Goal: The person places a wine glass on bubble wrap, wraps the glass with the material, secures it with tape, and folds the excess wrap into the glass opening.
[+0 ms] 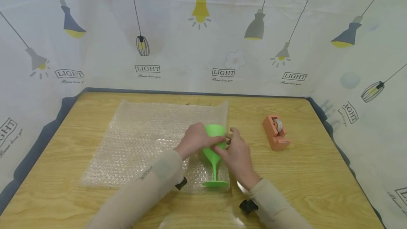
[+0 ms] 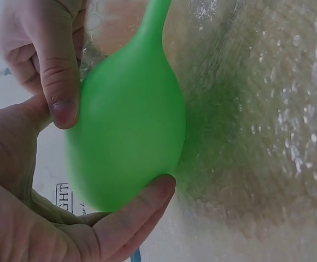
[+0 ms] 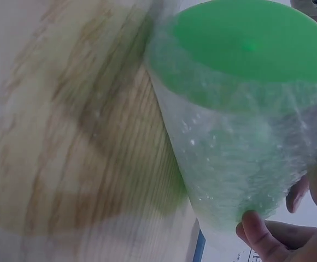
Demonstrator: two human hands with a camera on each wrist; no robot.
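A bright green plastic goblet (image 1: 214, 158) lies at the right edge of a clear bubble wrap sheet (image 1: 146, 133), its bowl pointing away and its foot toward me. My left hand (image 1: 198, 140) grips the bowl near the rim, with fingers spread over its side in the left wrist view. From the other side, my right hand (image 1: 237, 158) holds the wrap's edge against the bowl, its thumb (image 2: 63, 93) pressing at the green surface. In the right wrist view, bubble wrap (image 3: 224, 153) curves around the goblet's outer side, and the round foot (image 3: 251, 43) shows at its end.
An orange tape dispenser (image 1: 275, 133) with a roll of clear tape stands to the right on the wooden table (image 1: 318, 172). Behind and beside the table hangs a pale sheet (image 1: 178, 52) printed with lamps. Both wrists carry small black devices.
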